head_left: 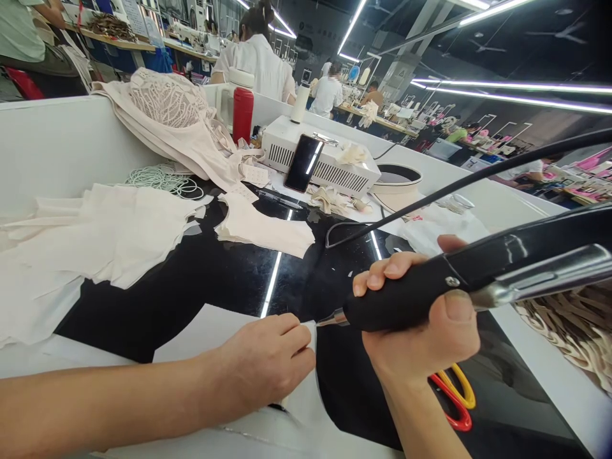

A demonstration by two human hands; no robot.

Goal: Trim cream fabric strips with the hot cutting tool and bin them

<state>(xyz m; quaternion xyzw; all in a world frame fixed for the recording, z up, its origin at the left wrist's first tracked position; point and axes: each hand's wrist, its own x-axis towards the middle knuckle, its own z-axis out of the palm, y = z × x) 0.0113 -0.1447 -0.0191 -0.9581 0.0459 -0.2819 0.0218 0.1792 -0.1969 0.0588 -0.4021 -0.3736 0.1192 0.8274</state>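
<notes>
L hand (277,357) pinches thin white sheet (312,331), near ctr; R hand (421,350) wraps round black-handled tool (396,296) w/ slim metal tip, tip at sheet's edge. Red-and-yellow scissor handles (454,398) lie near R.

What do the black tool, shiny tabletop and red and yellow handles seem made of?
Tool: probably plastic or rubber, from its dull black front; the silvery lever seems polished metal, catching highlights. Tabletop: glossy, perhaps glass or acrylic, mirroring light streaks. Handles: likely smooth plastic, given their bright colour.

Dark ceiling (549,60); bright tube lights (352,26); workbenches (396,127) beyond a low white partition (52,137)
</notes>
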